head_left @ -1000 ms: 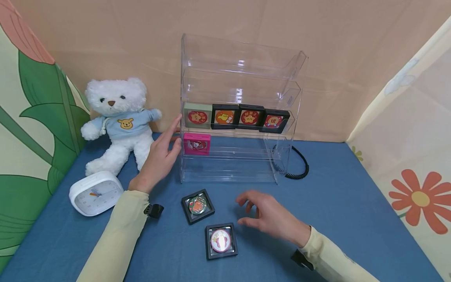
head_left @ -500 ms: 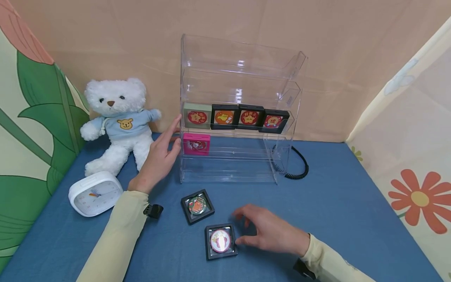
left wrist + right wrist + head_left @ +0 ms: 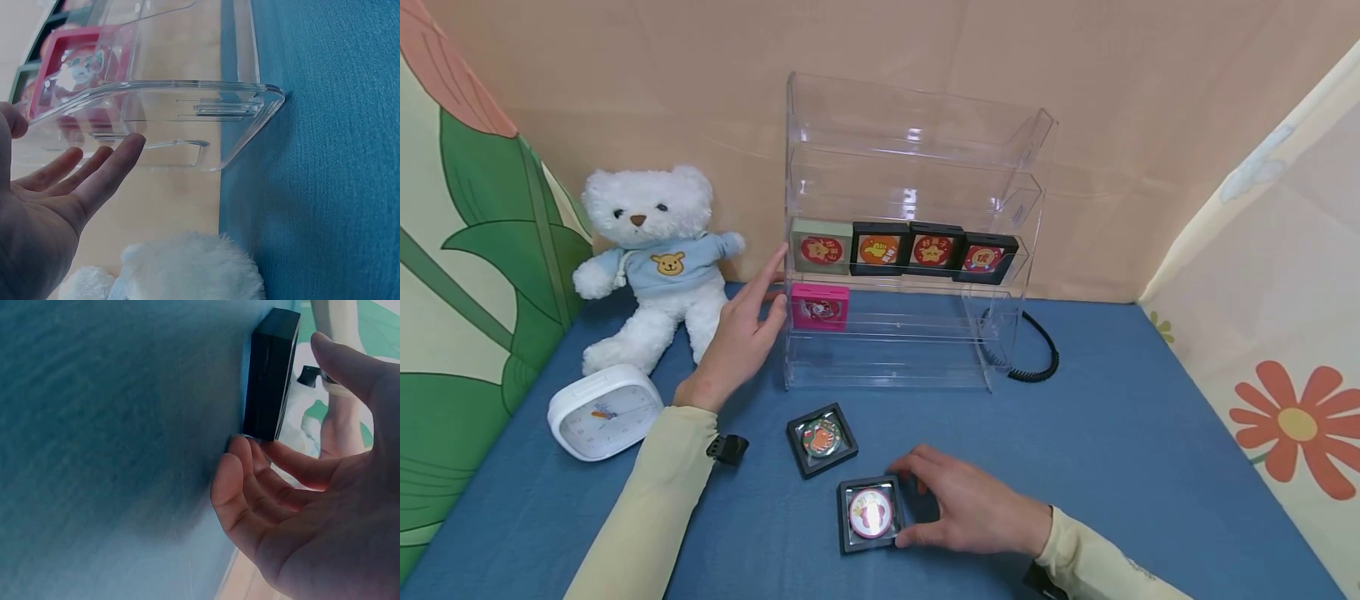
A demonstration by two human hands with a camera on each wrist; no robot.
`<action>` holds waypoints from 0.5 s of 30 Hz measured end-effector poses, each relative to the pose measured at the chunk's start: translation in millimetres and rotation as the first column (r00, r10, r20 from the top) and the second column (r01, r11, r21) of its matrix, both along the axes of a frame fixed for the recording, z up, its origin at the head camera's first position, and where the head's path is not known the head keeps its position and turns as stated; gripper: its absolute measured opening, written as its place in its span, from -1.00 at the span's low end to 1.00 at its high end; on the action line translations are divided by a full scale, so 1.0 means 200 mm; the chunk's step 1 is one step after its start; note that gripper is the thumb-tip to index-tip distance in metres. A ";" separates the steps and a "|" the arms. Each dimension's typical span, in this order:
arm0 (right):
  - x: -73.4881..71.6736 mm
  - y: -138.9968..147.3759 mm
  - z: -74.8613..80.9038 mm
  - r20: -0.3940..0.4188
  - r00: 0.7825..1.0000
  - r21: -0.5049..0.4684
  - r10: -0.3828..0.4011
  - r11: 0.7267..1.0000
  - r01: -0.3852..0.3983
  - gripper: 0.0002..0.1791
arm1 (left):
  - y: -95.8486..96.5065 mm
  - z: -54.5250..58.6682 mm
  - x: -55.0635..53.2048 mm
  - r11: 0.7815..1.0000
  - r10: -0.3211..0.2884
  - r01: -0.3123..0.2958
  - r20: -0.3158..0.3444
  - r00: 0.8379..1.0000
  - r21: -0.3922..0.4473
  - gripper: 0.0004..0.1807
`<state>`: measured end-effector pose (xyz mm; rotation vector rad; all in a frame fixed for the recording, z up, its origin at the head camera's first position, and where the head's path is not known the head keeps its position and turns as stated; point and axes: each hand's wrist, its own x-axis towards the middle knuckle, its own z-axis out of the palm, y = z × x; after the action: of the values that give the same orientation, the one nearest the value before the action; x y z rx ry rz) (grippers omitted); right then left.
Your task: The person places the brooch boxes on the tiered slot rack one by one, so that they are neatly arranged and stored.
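My right hand (image 3: 966, 504) is low over the cloth beside a square black display case (image 3: 870, 515) with a round white badge in it. The fingertips are at its far right corner and the thumb at its near right corner. In the right wrist view, the index finger (image 3: 300, 464) meets one end of the case's dark side (image 3: 265, 381), while the thumb (image 3: 344, 362) stands a little off it. My left hand (image 3: 733, 342) has its fingers extended against the left side of a clear acrylic shelf rack (image 3: 887, 362). Another black case (image 3: 822, 439), holding a green-rimmed badge, lies farther back.
Several small framed badges, among them a black case (image 3: 877, 248), line one tier of the rack; a pink case (image 3: 818, 307) sits on the tier below. A white teddy bear (image 3: 658, 250) and white clock (image 3: 605, 412) stand left. A coiled black cord (image 3: 1033, 372) lies right.
My right hand has come down and toward me, from the right of the two cases to the right edge of the nearer one. The left hand has stayed at the rack.
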<state>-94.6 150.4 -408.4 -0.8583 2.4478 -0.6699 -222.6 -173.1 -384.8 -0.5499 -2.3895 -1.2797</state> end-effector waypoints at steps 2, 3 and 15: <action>0.00 0.00 -0.01 0.002 1.000 0.007 -0.001 1.000 0.001 -0.23 | 0.00 0.00 0.00 1.000 -0.001 0.001 0.000 1.000 0.000 -0.29; 0.00 0.00 -0.01 0.001 1.000 0.010 0.000 1.000 0.000 -0.23 | 0.00 0.00 0.00 1.000 -0.002 0.002 0.000 1.000 0.001 -0.29; 0.01 -0.01 -0.02 0.000 1.000 0.006 -0.007 1.000 0.007 -0.25 | 0.00 0.00 0.00 1.000 0.007 -0.007 0.012 1.000 -0.009 -0.28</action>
<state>-92.6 148.6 -412.2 -0.8478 2.4530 -0.6646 -221.7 -172.5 -384.3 -0.5370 -2.4055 -1.2735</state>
